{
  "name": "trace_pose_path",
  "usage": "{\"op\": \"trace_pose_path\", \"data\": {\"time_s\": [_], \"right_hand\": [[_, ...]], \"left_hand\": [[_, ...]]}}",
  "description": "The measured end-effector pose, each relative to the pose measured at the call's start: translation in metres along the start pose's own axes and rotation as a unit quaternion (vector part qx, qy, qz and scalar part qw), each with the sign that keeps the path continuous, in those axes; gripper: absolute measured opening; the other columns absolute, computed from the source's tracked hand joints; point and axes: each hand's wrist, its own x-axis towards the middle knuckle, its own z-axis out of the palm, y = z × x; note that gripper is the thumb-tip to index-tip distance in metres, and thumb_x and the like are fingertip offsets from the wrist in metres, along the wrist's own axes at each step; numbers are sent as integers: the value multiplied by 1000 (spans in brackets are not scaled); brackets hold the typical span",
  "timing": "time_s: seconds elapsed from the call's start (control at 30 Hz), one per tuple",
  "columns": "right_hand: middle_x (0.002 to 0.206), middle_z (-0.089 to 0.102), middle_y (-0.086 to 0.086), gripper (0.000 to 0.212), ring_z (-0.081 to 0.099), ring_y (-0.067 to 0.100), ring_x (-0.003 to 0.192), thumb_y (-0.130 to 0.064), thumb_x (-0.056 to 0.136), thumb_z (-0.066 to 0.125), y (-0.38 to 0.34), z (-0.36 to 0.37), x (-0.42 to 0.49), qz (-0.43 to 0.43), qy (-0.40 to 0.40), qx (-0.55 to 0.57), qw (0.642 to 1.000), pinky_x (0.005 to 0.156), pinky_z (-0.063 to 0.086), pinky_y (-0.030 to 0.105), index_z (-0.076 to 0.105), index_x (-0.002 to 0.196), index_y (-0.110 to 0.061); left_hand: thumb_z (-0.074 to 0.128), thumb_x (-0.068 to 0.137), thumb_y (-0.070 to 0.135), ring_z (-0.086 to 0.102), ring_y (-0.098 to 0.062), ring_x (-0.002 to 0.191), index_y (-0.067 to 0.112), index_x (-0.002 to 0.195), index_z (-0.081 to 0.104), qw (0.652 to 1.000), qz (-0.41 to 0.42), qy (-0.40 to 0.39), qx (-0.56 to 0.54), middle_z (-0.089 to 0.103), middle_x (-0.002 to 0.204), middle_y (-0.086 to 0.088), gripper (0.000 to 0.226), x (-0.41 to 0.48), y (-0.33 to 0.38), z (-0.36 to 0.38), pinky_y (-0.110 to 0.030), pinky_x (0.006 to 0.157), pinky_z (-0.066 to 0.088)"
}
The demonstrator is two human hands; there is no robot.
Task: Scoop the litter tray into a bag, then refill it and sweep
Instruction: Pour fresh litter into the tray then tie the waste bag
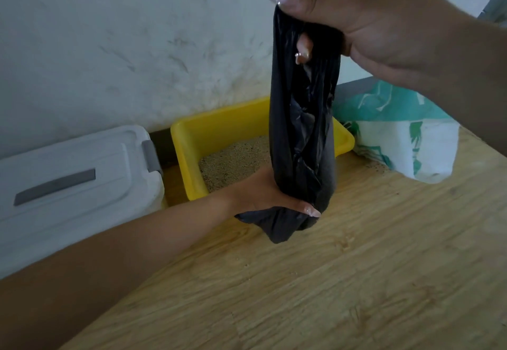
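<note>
A black plastic bag [303, 119] hangs stretched upright in front of me. My right hand [356, 17] grips its upper part near the top of the view. My left hand [263, 193] grips its lower end just above the wooden floor [356, 281]. Behind the bag stands the yellow litter tray [192, 141] against the wall, with tan litter [236, 163] covering its bottom. The tray's right half is hidden by the bag. No scoop or broom is in view.
A white lidded storage box [74, 179] with grey latches stands left of the tray. A white and green sack [397, 130] leans right of the tray. A few litter grains lie on the floor near the sack. A scuffed white wall [137, 34] runs behind.
</note>
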Motion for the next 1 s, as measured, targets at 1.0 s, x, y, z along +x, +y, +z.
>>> {"op": "trace_pose_path", "data": {"time_s": [1.0], "right_hand": [[88,62,13,33,64,11,41,-1,92,59,223,-33,-120,527,316,135,777,40,53,23,52,124,3]], "left_hand": [[57,86,56,44,-4,117,44,147,8,969,6,28,247,24,136,16,79,-60,-88,13,-28,92,47]]}}
